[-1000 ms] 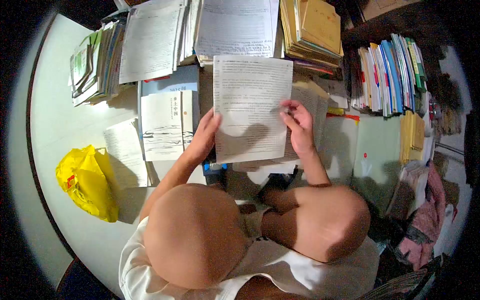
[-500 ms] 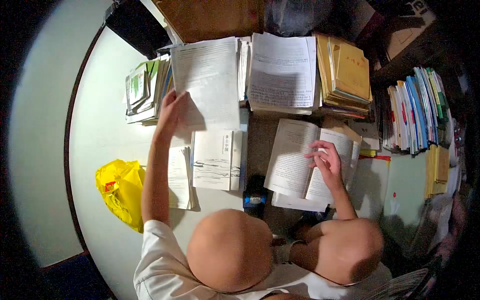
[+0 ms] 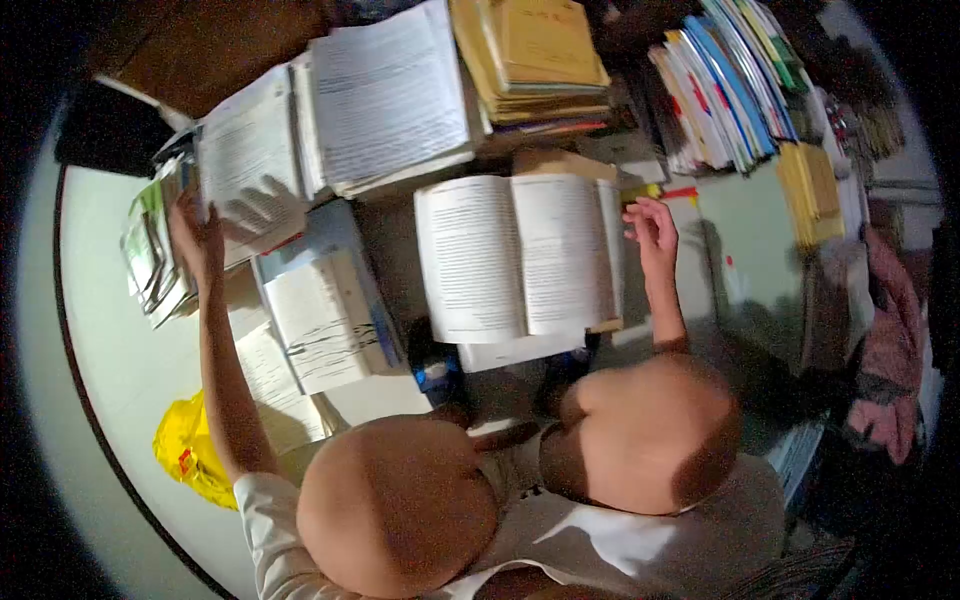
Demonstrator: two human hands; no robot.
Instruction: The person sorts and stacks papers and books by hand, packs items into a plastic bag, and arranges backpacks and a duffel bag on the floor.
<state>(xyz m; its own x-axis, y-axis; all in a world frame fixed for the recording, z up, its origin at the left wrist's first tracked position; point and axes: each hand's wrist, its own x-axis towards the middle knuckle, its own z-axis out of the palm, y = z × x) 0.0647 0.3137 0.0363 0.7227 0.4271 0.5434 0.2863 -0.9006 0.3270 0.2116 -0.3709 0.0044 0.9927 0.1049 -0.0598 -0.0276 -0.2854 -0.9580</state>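
The empty right hand (image 3: 653,230) curls loosely, right of the book (image 3: 468,262); left of it, beside papers (image 3: 250,145), the left hand's (image 3: 197,235) grip is unclear.

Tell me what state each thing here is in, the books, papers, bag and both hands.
Open book: spread open, pages up
Pale book: shut, lying on a blue book
Printed sheets: stacked
Brown envelopes: piled
Yellow bag: wrinkled, partly hidden
Left hand: at the printed sheets' left edge, grip unclear
Right hand: empty, fingers loosely bent
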